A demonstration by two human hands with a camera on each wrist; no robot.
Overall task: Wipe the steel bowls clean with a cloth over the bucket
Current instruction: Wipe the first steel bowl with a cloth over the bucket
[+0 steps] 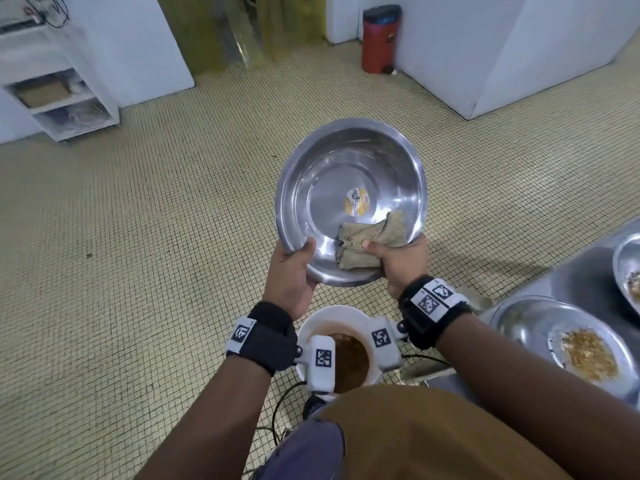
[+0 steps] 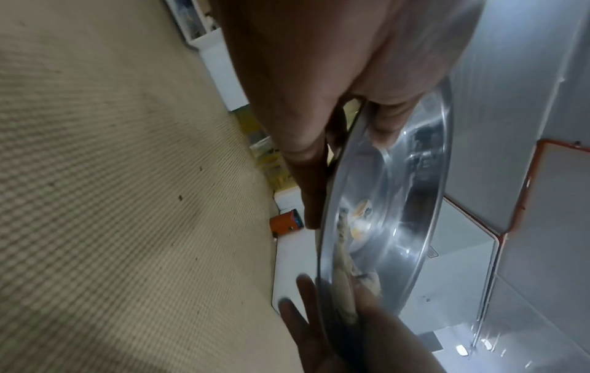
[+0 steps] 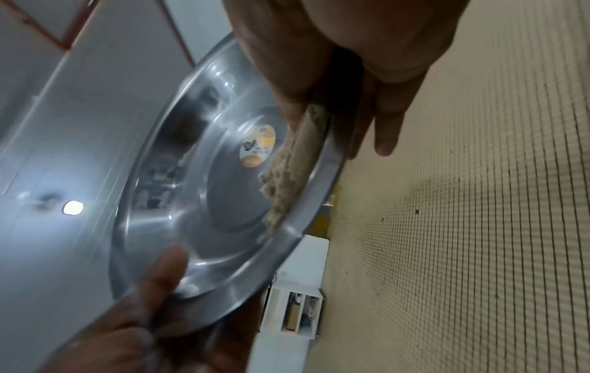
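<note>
Steel bowl (image 1: 349, 188): left hand (image 1: 289, 271) grips rim; right hand (image 1: 403, 261) pinches cloth (image 1: 367, 242); fingers hidden underneath.

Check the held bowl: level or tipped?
Tipped. The steel bowl faces the person, with the left hand gripping its near rim.

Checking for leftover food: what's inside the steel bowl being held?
Inside the steel bowl: a folded cloth pressed by the right hand, and a yellow sticker. Metal under the cloth is hidden.

Head view: bright, even light; wide-angle bending at edges. Wrist views: dimmer, soft, motion-blurred; glare streaks on steel bowl (image 3: 198, 202); ceiling lamp (image 3: 73, 207) blown out.
</note>
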